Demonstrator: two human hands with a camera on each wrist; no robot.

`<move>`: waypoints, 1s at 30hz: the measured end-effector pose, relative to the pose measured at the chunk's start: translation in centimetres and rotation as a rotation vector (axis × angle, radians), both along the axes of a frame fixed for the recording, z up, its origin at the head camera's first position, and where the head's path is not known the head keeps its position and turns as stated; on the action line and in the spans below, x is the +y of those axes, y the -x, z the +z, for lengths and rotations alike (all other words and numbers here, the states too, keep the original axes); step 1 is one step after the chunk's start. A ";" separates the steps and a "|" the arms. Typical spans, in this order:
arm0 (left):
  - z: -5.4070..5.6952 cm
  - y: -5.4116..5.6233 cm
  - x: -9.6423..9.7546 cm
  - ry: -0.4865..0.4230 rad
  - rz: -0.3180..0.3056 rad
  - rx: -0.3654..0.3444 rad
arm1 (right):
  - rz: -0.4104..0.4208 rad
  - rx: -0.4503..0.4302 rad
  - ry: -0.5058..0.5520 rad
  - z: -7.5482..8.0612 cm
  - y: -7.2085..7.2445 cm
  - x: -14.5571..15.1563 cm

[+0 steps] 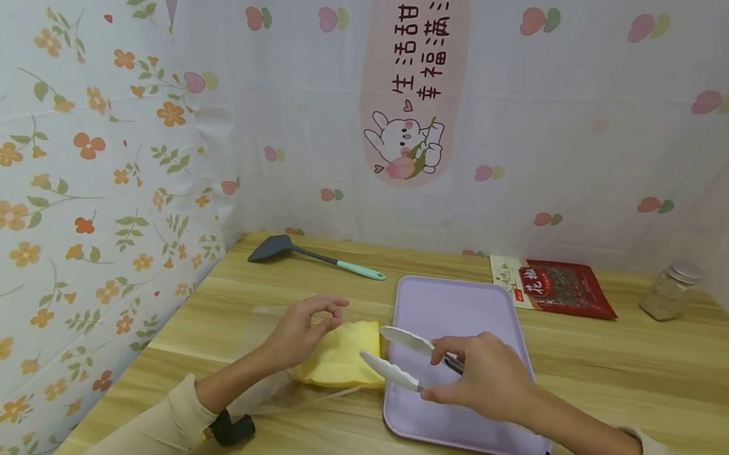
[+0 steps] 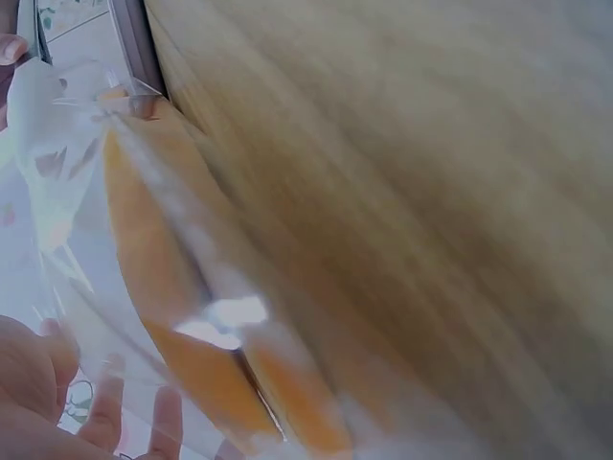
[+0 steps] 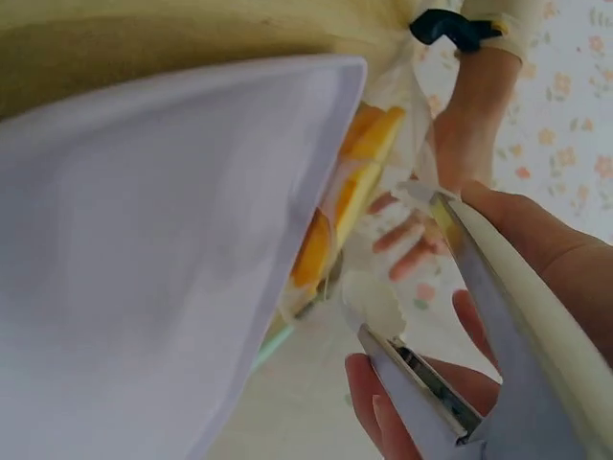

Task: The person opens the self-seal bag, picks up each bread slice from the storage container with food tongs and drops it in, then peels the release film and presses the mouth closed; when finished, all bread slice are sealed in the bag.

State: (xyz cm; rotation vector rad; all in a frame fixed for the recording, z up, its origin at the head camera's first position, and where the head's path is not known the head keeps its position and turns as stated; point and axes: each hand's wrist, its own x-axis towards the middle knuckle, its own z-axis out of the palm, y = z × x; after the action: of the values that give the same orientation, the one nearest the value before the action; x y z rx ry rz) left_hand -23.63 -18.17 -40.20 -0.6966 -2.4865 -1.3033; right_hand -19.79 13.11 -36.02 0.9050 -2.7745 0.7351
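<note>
Yellow bread slices (image 1: 345,353) lie in a clear plastic bag (image 2: 144,240) on the table, beside the left edge of a lilac tray (image 1: 463,310). My left hand (image 1: 305,330) is over the bag's left part, its fingers bent loosely in the head view and spread behind the clear film in the left wrist view. My right hand (image 1: 490,373) grips white-tipped tongs (image 3: 517,316) above the tray. The tongs' jaws are spread and point left at the bread's right end, with nothing visible between them. Whether the tips touch the bag is unclear.
Behind the bread lies a dark spatula (image 1: 314,255) with a mint handle. A red spice packet (image 1: 567,288) lies beyond the tray, and a lidded glass jar (image 1: 670,291) stands farther right. Printed cloth (image 1: 285,98) hangs along the back and left.
</note>
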 end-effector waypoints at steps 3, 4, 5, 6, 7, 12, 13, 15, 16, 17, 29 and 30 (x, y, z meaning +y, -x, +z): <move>0.1 0.0 -0.1 -0.006 0.004 -0.019 | 0.021 -0.019 0.003 0.4 0.3 0.6; 0.1 -0.1 -0.1 -0.010 0.005 -0.021 | 0.034 -0.026 0.002 0.5 0.4 0.8; 0.1 -0.1 -0.1 -0.014 0.006 -0.020 | 0.047 -0.033 0.000 0.6 0.6 1.0; 0.1 -0.1 -0.1 -0.020 0.006 -0.017 | 0.061 -0.039 0.000 0.7 0.7 1.1; 0.1 -0.1 -0.1 -0.027 0.002 -0.013 | 0.077 -0.044 0.005 0.7 0.8 1.2; 0.2 -0.2 0.2 -0.062 -0.019 0.000 | 0.103 -0.034 0.005 0.4 1.4 1.6; 0.2 -0.2 0.2 -0.064 -0.022 -0.003 | 0.102 -0.031 -0.001 0.4 1.5 1.6; 0.3 -0.3 0.4 -0.062 -0.020 -0.009 | 0.095 -0.029 -0.021 0.3 1.6 1.5; 0.3 -0.3 0.6 -0.057 -0.017 -0.011 | 0.092 -0.033 -0.029 0.3 1.7 1.5; 0.4 -0.3 0.7 -0.051 -0.016 -0.014 | 0.090 -0.039 -0.036 0.3 1.8 1.4; 0.2 -0.2 1.3 0.003 -0.039 -0.024 | 0.084 -0.081 -0.039 0.2 2.2 0.1; 0.2 -0.2 1.4 0.004 -0.043 -0.021 | 0.084 -0.081 -0.040 0.3 2.2 0.0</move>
State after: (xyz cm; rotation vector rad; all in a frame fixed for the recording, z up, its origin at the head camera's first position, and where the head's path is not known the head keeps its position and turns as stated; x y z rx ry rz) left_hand -23.41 -16.79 -39.99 -0.7443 -2.5047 -1.3278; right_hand -21.99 13.15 -35.76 1.0270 -2.8460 0.7478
